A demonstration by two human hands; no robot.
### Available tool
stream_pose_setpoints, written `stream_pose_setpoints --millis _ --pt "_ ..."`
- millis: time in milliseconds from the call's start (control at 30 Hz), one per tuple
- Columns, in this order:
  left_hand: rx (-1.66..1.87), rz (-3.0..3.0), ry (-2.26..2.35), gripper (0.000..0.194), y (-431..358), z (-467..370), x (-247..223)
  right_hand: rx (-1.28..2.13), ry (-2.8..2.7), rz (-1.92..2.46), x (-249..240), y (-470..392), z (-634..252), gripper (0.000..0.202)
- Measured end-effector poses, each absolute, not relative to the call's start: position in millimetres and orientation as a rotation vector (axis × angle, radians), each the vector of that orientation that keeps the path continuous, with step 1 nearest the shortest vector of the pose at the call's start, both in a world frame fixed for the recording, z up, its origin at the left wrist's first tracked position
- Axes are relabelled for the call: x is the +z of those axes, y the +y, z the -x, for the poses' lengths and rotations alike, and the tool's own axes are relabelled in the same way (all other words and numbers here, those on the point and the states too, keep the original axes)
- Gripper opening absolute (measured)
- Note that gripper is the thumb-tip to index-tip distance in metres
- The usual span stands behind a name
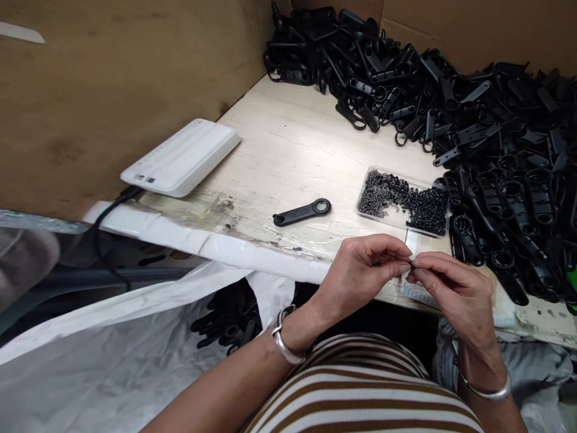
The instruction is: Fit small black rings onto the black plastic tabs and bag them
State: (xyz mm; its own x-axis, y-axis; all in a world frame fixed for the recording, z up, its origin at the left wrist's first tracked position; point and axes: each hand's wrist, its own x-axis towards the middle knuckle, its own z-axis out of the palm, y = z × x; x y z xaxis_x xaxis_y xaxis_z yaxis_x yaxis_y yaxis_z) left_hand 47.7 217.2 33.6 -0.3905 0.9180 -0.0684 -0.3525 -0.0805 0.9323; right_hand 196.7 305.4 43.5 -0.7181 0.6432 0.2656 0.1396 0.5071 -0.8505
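Observation:
My left hand (367,267) and my right hand (455,288) meet fingertip to fingertip over the table's front edge. Both pinch a tiny dark part (411,263), too small and covered to name. Just beyond the fingers sits a clear plastic box (359,207), with small springs (381,191) on its left side and small black pieces (428,210) on its right. To the left of the box, a single black plastic handle (300,213) with a ring at one end lies flat on the table.
A large pile of black ringed handles (406,84) covers the back and right of the table (274,138). At the left stands a white flat device (184,156) with a black cable (97,240). Below the edge hangs a white sack (148,355) with more black parts (229,319). Cardboard walls (112,78) enclose the table.

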Motion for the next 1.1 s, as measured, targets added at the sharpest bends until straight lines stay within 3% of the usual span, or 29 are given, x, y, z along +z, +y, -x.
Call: stream_pose_setpoints --millis 200,467,800,1000,1100 --pt "1.669 -0.759 1.26 0.005 216 -50 33 1.23 -2.102 0.906 39 300 -195 0.003" --pt "1.682 -0.938 1.481 0.005 212 -53 32 1.133 -2.178 0.908 44 293 -196 0.008" --pt "1.641 -1.069 1.555 0.007 210 -53 31 0.731 -2.347 0.775 46 291 -190 0.008" --pt "1.519 -1.681 1.979 0.011 191 -32 31 0.643 -2.359 0.819 36 299 -195 0.009" --pt "1.211 -2.008 2.214 0.014 187 -17 27 0.606 -2.376 0.855 31 306 -200 0.012"
